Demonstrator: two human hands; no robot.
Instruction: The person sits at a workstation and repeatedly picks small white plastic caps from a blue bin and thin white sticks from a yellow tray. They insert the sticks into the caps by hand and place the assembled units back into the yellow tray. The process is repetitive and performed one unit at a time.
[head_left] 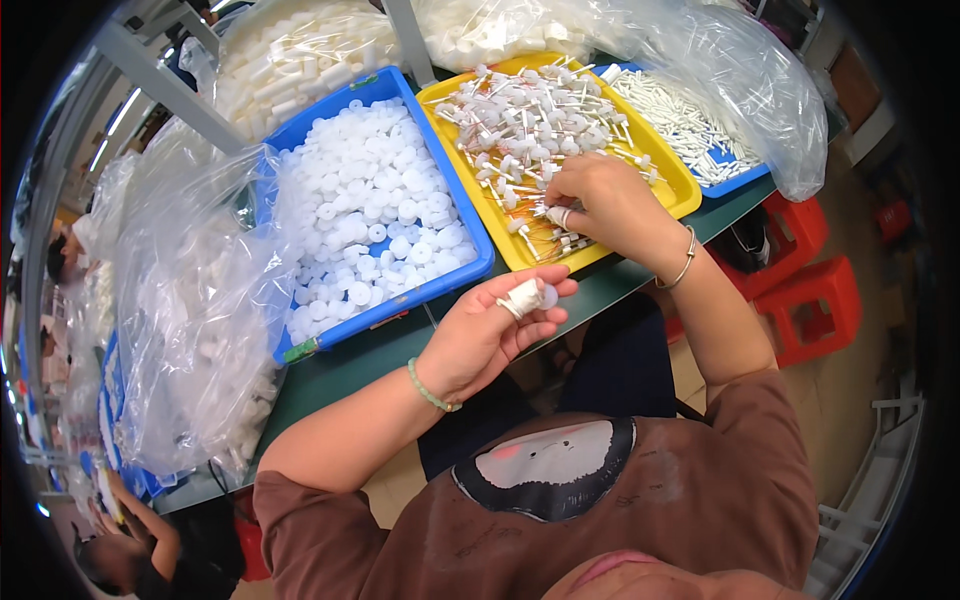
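My left hand [490, 325] is turned palm up in front of the yellow tray [685, 203], its thumb wrapped in a white covering. A small translucent white disc [549, 296] is pinched between that thumb and the fingers. My right hand [605, 208] reaches over the tray's near right part with its fingers bent down and closed together, one of them also wrapped in white. What they hold, if anything, is hidden. The tray is heaped with small assembled pieces [530, 125], white discs on thin white sticks with orange-red strands among them.
Left of the yellow tray, a blue tray [480, 262] holds many loose white discs. Another blue tray [745, 177] at right holds short white sticks. Clear plastic bags [200, 330] crowd the left and far sides of the green table [318, 385]. Red stools [815, 310] stand at right; another person [150, 550] sits at lower left.
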